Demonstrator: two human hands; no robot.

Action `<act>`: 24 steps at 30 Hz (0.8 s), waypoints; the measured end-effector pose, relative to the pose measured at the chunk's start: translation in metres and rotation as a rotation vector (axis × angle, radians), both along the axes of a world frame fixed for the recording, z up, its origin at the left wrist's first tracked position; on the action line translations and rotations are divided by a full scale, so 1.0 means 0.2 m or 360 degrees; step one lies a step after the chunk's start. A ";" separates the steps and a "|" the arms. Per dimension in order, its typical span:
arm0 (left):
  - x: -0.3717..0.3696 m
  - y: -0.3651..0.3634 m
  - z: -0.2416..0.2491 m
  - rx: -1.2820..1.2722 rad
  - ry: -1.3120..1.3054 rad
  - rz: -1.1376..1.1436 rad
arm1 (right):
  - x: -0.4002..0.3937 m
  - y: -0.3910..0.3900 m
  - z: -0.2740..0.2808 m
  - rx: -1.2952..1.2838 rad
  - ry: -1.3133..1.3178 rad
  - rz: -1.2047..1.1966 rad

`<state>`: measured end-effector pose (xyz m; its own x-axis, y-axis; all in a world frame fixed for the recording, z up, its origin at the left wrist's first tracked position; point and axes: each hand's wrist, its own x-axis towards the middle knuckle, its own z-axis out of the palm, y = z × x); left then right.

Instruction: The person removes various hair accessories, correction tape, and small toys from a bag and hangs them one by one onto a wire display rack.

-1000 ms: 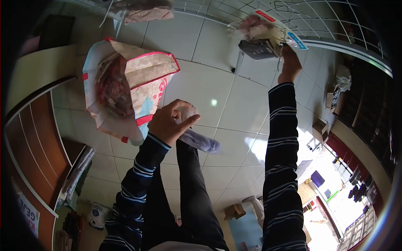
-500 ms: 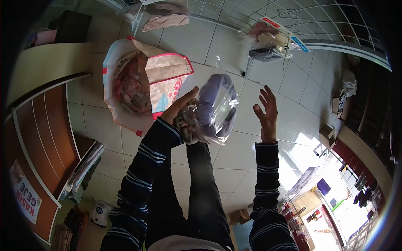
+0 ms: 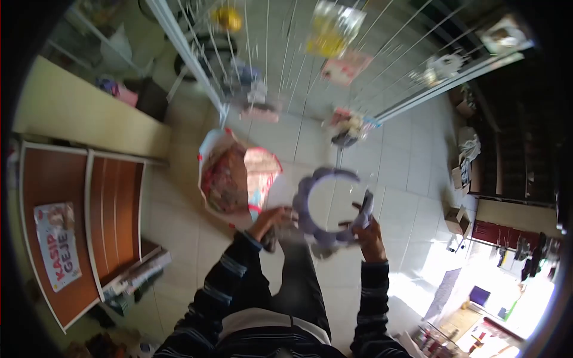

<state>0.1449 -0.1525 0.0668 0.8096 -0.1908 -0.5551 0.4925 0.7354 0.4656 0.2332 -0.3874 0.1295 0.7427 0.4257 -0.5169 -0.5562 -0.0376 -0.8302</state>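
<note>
I hold a clear plastic packet with a curved lilac item (image 3: 325, 209) in front of me, above the tiled floor. My left hand (image 3: 271, 219) grips the packet's left end. My right hand (image 3: 369, 230) grips its right end. Both arms wear dark striped sleeves. The view is blurred, so the packet's contents are unclear beyond their pale purple arc shape.
A large open woven bag (image 3: 234, 179) full of packets stands on the floor just beyond my hands. A white wire grid rack (image 3: 286, 53) with several hanging packets rises ahead. A wooden counter (image 3: 89, 203) is at the left. Cardboard boxes (image 3: 458, 218) lie at the right.
My head has tilted up, showing more of the wire rack. My right hand, open in the air before, has closed on the right end of the packet, which my left hand still grips.
</note>
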 end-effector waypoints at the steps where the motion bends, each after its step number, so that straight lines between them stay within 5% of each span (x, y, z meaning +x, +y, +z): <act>1: -0.10 0.02 -0.36 0.0202 -0.0554 -0.0388 | -0.02 -0.05 0.10 -0.0046 -0.0038 0.0151; 2: -0.12 -0.01 -0.29 -0.0311 -0.0573 -0.0315 | -0.05 -0.10 0.20 -0.0088 -0.0078 0.0279; 3: -0.06 -0.05 0.07 0.0379 -0.0499 -0.0744 | -0.08 -0.13 0.29 -0.0102 -0.0075 0.0356; 4: -0.06 -0.08 0.13 0.0545 -0.0570 -0.0910 | -0.12 -0.15 0.36 -0.0098 -0.0072 0.0415; 6: 0.01 -0.11 0.41 0.0376 -0.0352 -0.0942 | -0.22 -0.24 0.44 0.0388 0.0106 -0.0008; 8: 0.07 -0.24 0.51 0.0430 -0.0584 -0.0647 | -0.31 -0.37 0.45 0.0773 0.0386 -0.0532; 10: 0.12 -0.42 0.70 0.0381 -0.0460 -0.0603 | -0.41 -0.55 0.32 0.0599 0.0295 -0.0536; 14: 0.28 -0.96 0.71 0.0210 -0.0455 -0.0436 | -0.48 -0.84 0.33 0.0883 -0.0017 -0.0510; 16: 0.34 -1.30 0.73 0.0149 -0.0414 -0.0382 | -0.44 -0.99 0.32 0.1018 -0.0225 -0.0917; 20: 0.54 -1.84 0.68 0.0581 -0.0402 -0.0695 | -0.14 -1.39 0.41 0.0440 -0.0630 -0.1448; 21: 0.62 -1.96 0.66 0.0790 -0.0783 -0.0506 | -0.04 -1.50 0.49 0.0472 -0.0654 -0.1538; 22: 0.73 -1.99 0.65 0.0989 -0.0856 -0.0857 | 0.06 -1.62 0.56 0.0506 -0.0671 -0.1612; 23: 0.79 -2.06 0.61 0.0578 -0.0846 -0.0868 | 0.20 -1.76 0.50 0.0391 -0.0892 -0.1554; 24: 0.88 -2.05 0.63 0.0699 -0.0807 -0.1095 | 0.30 -1.86 0.59 0.0338 -0.0885 -0.1499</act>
